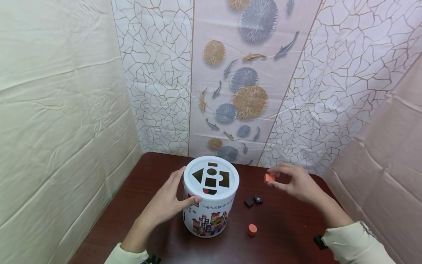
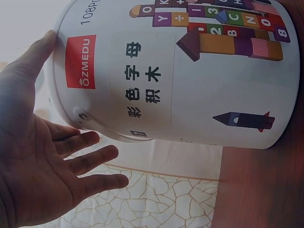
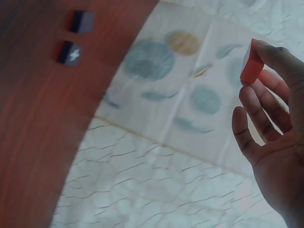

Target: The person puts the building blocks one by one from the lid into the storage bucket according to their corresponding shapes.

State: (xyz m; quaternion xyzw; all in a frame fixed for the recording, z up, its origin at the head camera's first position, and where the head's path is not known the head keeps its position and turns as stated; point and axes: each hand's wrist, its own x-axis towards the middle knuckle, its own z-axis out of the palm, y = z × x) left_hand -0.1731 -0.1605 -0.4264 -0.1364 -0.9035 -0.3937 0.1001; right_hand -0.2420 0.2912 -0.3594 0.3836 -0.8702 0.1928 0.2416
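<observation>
A: While the left hand [image 1: 168, 201] steadies the white bucket [image 1: 210, 205] on the counter [image 1: 290, 234], thumb across its front and fingers straight along the far side, the right hand [image 1: 296, 183] pinches an orange block [image 1: 269, 178] in the air, just right of the lid

B: To do it well, I'd say, turn the block until its face matches one cut-out, then bring it level over that hole, keeping the bucket braced

A: From the left wrist, that hand [image 2: 42, 161] lies flat and relaxed against the bucket [image 2: 190, 80], fingers [image 2: 90, 159] spread, nothing curled round it

B: And from the right wrist, thumb and forefinger of the right hand [image 3: 275, 142] hold the orange block [image 3: 251, 62] at the tips, other fingers loose

A: Counts: one bucket, five cut-outs in its lid, one orange block in hand, two dark cubes [image 1: 253, 201] side by side on the counter, one orange cylinder [image 1: 252, 230] near the bucket's foot

B: Two dark cubes [image 3: 76, 38] show there as well
</observation>
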